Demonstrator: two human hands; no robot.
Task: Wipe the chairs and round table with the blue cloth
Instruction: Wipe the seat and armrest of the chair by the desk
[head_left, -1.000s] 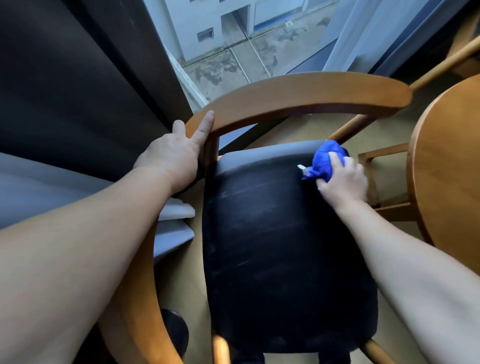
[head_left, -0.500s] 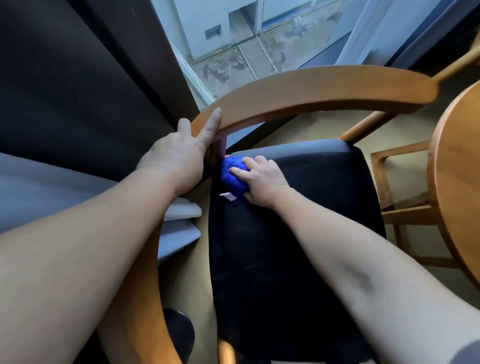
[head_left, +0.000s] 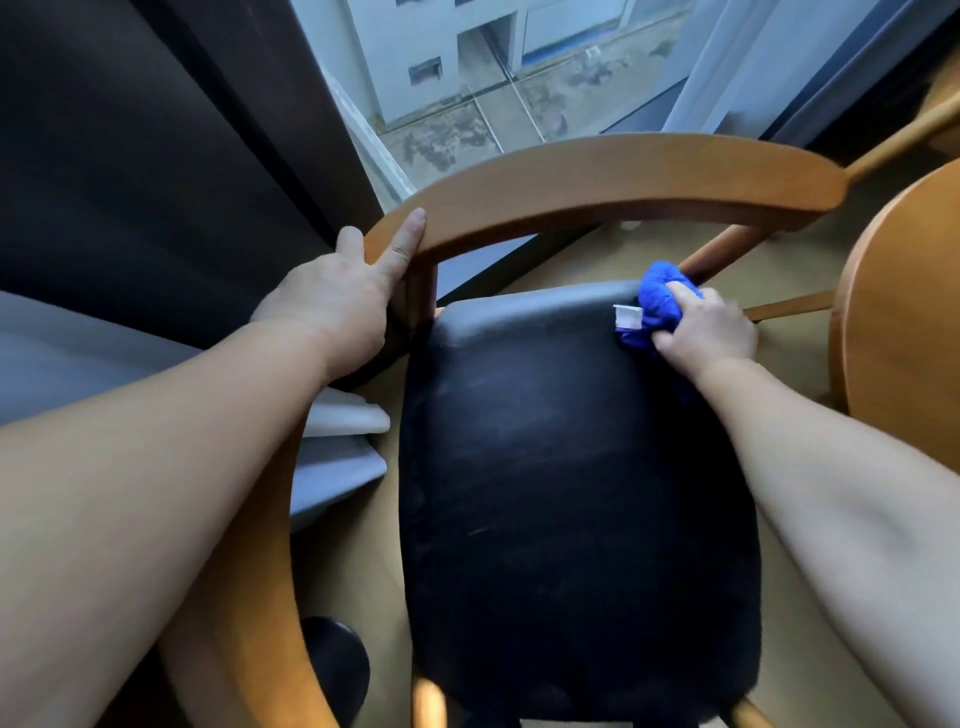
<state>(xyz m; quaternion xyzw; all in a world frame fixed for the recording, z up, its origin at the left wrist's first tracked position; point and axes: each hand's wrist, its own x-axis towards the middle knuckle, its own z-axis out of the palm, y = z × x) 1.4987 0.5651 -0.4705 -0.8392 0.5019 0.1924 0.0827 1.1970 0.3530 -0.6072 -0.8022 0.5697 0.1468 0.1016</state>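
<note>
Our right hand (head_left: 701, 327) is curled round the bunched bright blue cloth (head_left: 657, 299), pressing it on the far right corner of the black padded chair seat (head_left: 571, 467). Our left hand (head_left: 332, 306) rests on the curved brown wooden chair back (head_left: 623, 171); we cannot tell if it grips. Push too far and the cloth may slip off the edge, or our knuckles may bump the round brown wooden table (head_left: 904, 322) nearby.

Black chair seat (head_left: 571, 467), blue cloth (head_left: 655, 299) on corner
</note>
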